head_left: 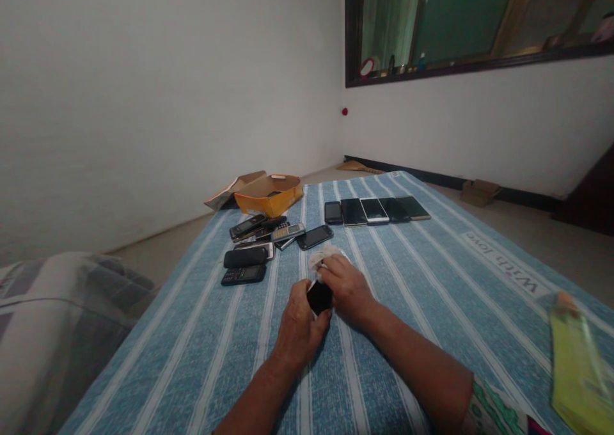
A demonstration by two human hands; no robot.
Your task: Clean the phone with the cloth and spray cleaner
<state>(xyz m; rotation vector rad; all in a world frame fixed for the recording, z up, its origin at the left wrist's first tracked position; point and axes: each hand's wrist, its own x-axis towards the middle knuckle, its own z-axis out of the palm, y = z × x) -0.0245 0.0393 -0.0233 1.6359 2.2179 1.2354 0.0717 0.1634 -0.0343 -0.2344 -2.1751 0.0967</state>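
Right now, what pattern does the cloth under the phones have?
The cloth is blue with whitish stripes, showing best in the head view.

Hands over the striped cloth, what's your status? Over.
Left fingers gripping dark device. Right fingers holding crumpled white wad. Scattered phones beyond, leftward, apart from both hands.

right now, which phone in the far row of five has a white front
The middle smartphone, third from either end: white borders show around its screen, whereas the other four phones have dark fronts.
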